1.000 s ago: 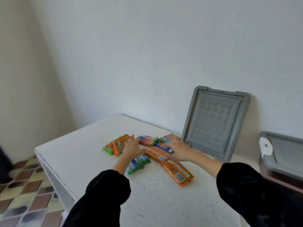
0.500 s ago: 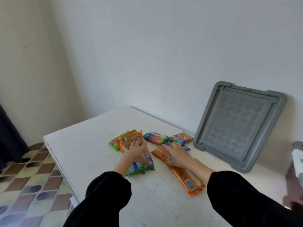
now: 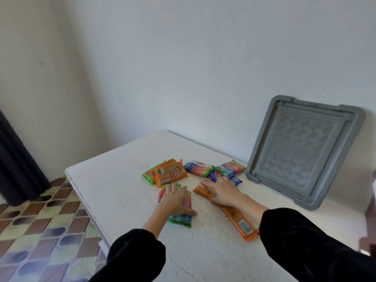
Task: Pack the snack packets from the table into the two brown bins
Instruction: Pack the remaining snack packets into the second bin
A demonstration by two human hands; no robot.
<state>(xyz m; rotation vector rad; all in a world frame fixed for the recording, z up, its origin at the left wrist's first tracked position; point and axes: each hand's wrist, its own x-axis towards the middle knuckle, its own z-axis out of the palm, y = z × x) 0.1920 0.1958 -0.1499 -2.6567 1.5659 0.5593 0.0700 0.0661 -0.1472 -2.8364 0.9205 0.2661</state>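
1. Snack packets (image 3: 200, 168) are lying in a loose cluster toward the back edge of the desk (image 3: 122, 190). None is showing inside a bin and no brown bin is plainly appearing, so packing is seemingly only beginning.
2. The left grip (image 3: 176, 200) is lying released, fingers flat, pressing on a green packet (image 3: 181, 218) nearer the front edge.
3. The right grip (image 3: 223, 192) is resting released, fingers spread, on a long orange packet (image 3: 242, 222), near a grey lid (image 3: 301, 151) leaning on the wall.

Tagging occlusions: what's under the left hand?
A multicolour snack packet with green ends lies on the white table under the left hand. Its side edges and near end show; its middle is covered, so a second stacked packet cannot be ruled out.
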